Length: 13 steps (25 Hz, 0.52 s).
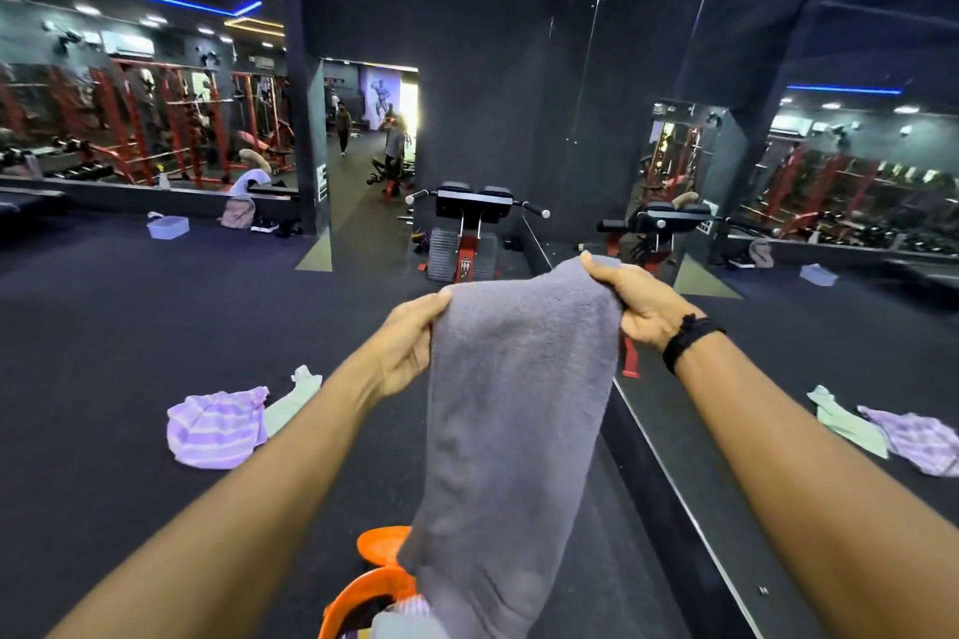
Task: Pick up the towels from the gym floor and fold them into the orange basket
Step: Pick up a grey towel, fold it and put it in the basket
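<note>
the grey towel [519, 410] hangs lengthwise from both hands, already narrowed to a long strip, its lower end drooping over the orange basket [363, 592] at the bottom of the view, where a few cloths already lie. the step in hand looks like folding this strip down before laying it in. to do it well, i would keep the two top corners level and taut so the edges stay matched, then bring the top down to meet the hanging end, or lower the tail into the basket and stack the rest on it in even folds, rather than letting it bunch. the left hand [410, 343] pinches the top left corner, thumb in front and fingers curled behind the cloth; the right hand [638, 301] grips the top right corner from above, knuckles up, a black band [687, 340] on its wrist. both forearms reach forward and slightly inward, hands held well above the floor [129, 327], the right a little higher. two more towels remain on the floor to the left: a purple striped towel [218, 431] and a pale green towel [293, 405] touching it; a wall mirror [778, 379] on the right repeats them.
</note>
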Tool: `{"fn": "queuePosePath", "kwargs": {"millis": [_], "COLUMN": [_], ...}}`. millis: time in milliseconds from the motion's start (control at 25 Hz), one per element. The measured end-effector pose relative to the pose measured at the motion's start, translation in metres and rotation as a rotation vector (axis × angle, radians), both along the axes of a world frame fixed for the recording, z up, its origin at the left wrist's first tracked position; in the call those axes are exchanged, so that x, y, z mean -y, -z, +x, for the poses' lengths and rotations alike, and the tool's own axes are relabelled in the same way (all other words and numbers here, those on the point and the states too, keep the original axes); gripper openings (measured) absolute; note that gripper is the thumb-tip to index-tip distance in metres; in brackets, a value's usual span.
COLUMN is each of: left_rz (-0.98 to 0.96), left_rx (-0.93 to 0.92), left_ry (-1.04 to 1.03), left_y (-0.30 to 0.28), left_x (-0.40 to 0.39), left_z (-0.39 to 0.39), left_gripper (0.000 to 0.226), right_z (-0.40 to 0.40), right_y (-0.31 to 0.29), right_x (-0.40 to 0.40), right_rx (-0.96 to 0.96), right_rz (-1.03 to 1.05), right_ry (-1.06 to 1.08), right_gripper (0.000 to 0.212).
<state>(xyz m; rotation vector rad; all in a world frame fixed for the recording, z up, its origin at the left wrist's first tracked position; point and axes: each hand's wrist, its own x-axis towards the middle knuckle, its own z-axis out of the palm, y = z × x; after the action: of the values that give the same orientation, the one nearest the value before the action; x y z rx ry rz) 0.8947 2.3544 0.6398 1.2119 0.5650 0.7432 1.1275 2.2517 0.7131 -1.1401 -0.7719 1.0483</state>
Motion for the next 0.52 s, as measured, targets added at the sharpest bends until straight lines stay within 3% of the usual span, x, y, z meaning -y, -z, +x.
{"fn": "queuePosePath", "kwargs": {"millis": [80, 160, 280, 400, 520], "left_rz": [0.072, 0.040, -0.021, 0.217, 0.196], "left_rx": [-0.102, -0.028, 0.127, -0.199, -0.181], "left_ry": [-0.007, -0.130, -0.181, -0.149, -0.293], "left_y": [-0.007, -0.018, -0.038, -0.049, -0.060], "left_x": [-0.001, 0.003, -0.002, -0.016, -0.027], "left_z": [-0.002, 0.000, -0.011, -0.024, -0.036], "left_gripper": [0.025, 0.022, 0.017, 0.052, 0.036], "right_z": [0.001, 0.001, 0.000, -0.024, -0.036], "right_y": [0.009, 0.018, 0.015, 0.020, 0.025], "right_x": [0.009, 0.012, 0.000, -0.010, -0.023], "right_rx": [0.100, 0.293, 0.142, 0.188, 0.119], "right_rz": [-0.083, -0.231, -0.015, -0.027, 0.053], "right_ry": [-0.143, -0.318, -0.275, -0.312, -0.210], "right_gripper": [0.014, 0.020, 0.028, 0.034, 0.022]}}
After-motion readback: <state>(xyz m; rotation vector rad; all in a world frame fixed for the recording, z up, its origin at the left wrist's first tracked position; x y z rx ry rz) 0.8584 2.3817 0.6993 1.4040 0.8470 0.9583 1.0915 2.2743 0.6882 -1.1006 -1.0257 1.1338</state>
